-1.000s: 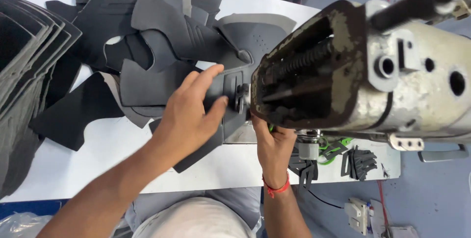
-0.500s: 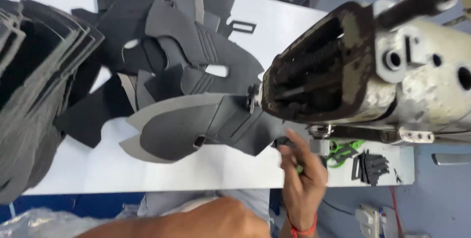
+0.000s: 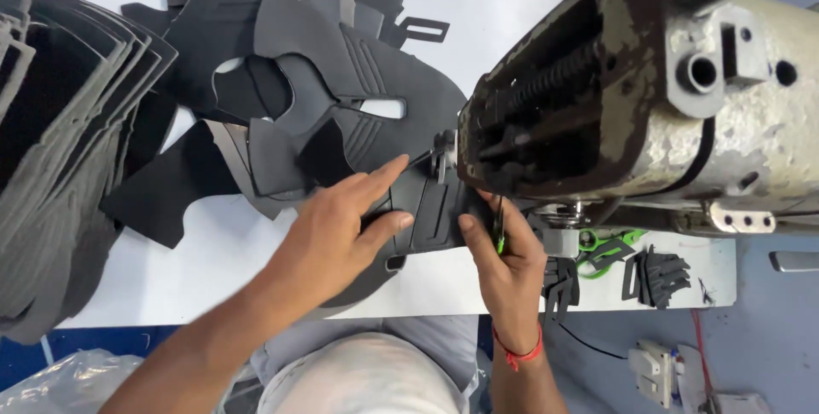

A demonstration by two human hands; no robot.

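Ahead: sewing machine head [image 3: 648, 98] blocked all room right of my right hand [image 3: 503, 252] | left: stacked grey sheets [image 3: 60, 167] walled the table edge | between: loose dark cut pieces [image 3: 299, 81] crowded behind my left hand [image 3: 333, 226] | free: bare white table [image 3: 213, 269] near my wrist.

Your left hand [image 3: 337, 226] lies flat, palm down, fingers spread and pointing right; your right hand [image 3: 505, 262] reaches upward, thumb out, fingers curled; forearms converge.
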